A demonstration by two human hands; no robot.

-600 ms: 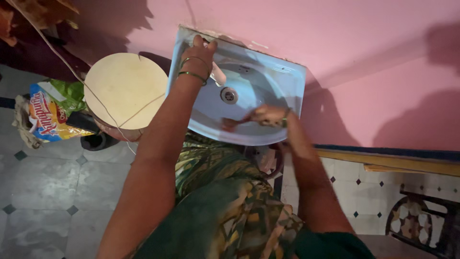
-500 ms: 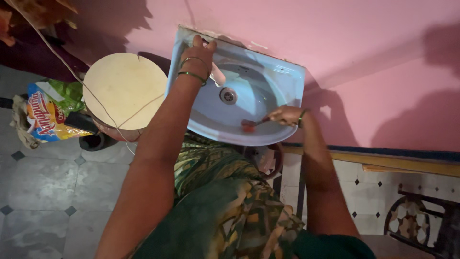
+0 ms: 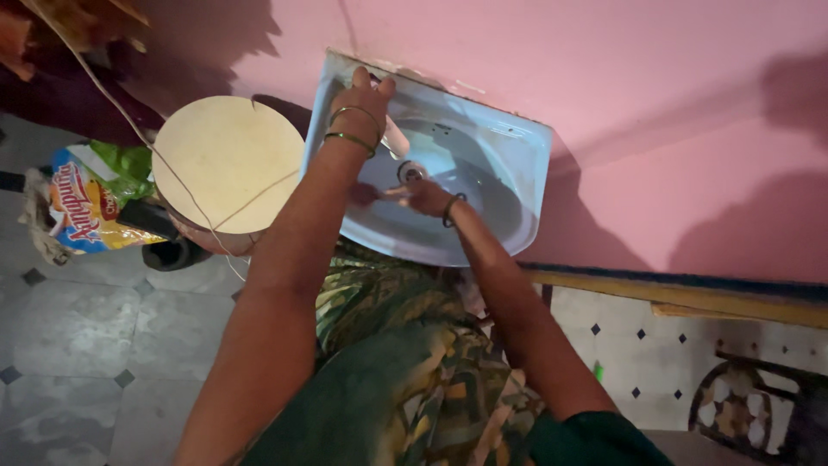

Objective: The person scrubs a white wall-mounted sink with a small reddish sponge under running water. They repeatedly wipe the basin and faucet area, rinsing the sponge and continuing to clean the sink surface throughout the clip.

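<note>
The right hand (image 3: 423,197) closes its grip on a small reddish brush (image 3: 366,193), whose long axis points leftward across the pale blue basin (image 3: 500,155), just below the drain (image 3: 411,171). The left hand (image 3: 366,95) grips the tap (image 3: 392,134) at the basin's back corner, above the brush; a round cream lid (image 3: 226,162) sits beside the basin

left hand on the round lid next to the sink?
No, the left hand rests on the back rim of the sink, apart from the round lid.

Left hand (image 3: 369,93) on the tap (image 3: 392,134); right hand (image 3: 420,197) (holding something reddish) inside the pale-blue sink (image 3: 504,164).
</note>
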